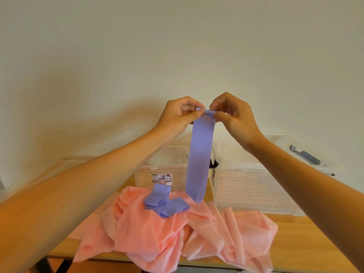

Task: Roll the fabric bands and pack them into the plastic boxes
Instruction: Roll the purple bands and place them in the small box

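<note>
Both hands are raised in front of the wall and meet at the top end of a purple band (200,154). The left hand (178,115) pinches that end between thumb and curled fingers. The right hand (234,117) pinches it from the opposite side, so the fingertips of the two hands are almost touching. Between them the band's end is folded over into a small first turn.

Below the grip the band hangs straight down as one flat strip, and its rounded lower end reaches the top of a pile of pink fabric (177,233). A second purple band (165,203) lies crumpled in loops on that pile, below the grip and just left of the hanging end. It cannot be told whether the two touch.

Beyond the hanging strip two clear plastic boxes stand side by side. The left box (163,170) is under the left wrist and carries a small label. The right box (256,184) is under the right forearm. The pink pile and both boxes rest on a wooden table (305,233), well below the hands.
</note>
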`<state>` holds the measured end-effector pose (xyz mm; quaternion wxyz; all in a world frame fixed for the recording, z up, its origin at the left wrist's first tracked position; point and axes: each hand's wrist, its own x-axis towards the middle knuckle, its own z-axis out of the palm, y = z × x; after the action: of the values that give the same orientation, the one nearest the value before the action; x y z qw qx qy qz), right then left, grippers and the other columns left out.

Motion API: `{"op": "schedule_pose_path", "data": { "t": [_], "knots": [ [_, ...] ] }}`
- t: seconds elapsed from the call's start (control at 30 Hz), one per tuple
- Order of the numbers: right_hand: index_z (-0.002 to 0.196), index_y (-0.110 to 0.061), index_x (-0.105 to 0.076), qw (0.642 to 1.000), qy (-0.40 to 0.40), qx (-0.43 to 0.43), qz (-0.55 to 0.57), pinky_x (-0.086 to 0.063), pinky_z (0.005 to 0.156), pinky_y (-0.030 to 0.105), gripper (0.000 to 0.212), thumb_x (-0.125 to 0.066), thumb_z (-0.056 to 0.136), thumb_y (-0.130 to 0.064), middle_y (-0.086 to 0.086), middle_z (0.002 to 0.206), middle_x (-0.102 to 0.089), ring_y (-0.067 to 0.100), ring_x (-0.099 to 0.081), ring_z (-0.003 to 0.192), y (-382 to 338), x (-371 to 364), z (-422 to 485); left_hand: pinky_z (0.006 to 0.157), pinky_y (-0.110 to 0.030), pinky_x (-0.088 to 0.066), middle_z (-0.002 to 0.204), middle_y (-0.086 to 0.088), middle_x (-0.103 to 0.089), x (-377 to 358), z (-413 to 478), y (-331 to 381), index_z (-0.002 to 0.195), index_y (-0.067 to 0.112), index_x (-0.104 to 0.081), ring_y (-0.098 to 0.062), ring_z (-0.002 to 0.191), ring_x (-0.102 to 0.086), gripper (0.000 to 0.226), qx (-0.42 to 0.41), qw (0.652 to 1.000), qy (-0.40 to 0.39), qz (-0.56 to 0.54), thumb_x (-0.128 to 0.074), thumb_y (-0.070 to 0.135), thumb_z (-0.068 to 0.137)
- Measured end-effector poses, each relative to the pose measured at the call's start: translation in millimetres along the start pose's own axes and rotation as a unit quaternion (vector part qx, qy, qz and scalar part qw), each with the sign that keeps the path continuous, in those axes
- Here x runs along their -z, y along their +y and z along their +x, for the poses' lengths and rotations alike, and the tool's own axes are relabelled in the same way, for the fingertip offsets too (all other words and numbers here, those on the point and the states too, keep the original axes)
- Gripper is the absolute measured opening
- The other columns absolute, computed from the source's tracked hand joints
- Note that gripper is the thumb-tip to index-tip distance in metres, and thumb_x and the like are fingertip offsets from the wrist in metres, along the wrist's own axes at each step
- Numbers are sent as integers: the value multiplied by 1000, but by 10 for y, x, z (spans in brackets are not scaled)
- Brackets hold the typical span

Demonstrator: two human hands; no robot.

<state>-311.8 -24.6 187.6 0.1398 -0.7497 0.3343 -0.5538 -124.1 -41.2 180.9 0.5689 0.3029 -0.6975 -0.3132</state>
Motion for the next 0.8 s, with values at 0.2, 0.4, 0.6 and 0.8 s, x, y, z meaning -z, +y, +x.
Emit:
{"op": "schedule_pose_path", "data": {
  "t": [0.2,0.4,0.6,0.8],
  "knots": [
    [102,-5,-70,996,-11,-76,47,-62,78,41,12,-74,93,-11,16,86,-75,30,-75,82,50,25,14,77,-26,-57,100,-14,-75,48,-9,-27,98,12,-70,-15,88,-71,8,-3,1000,1,1,-71,6,93],
    [96,1,-72,994,-4,-85,74,-60,76,33,5,-73,91,-1,17,92,-75,27,-75,86,45,17,-3,79,-26,-58,101,-16,-75,54,-27,-81,100,8,-69,-17,88,-71,9,3,1000,-8,-6,-70,4,92],
    [97,2,-71,991,4,-90,100,-59,76,31,9,-75,89,-1,17,94,-75,25,-74,86,47,12,-10,76,-24,-57,102,-17,-74,35,-43,-80,101,4,-68,-17,88,-72,11,2,1000,-12,-18,-71,0,91],
    [93,-4,-72,987,-5,-91,129,-60,76,35,6,-75,91,-8,17,91,-75,29,-75,87,38,-6,-21,77,-27,-57,101,-17,-74,40,-29,-75,101,1,-67,-19,88,-73,12,-2,1000,-3,-23,-71,-2,90]
  ]
}}
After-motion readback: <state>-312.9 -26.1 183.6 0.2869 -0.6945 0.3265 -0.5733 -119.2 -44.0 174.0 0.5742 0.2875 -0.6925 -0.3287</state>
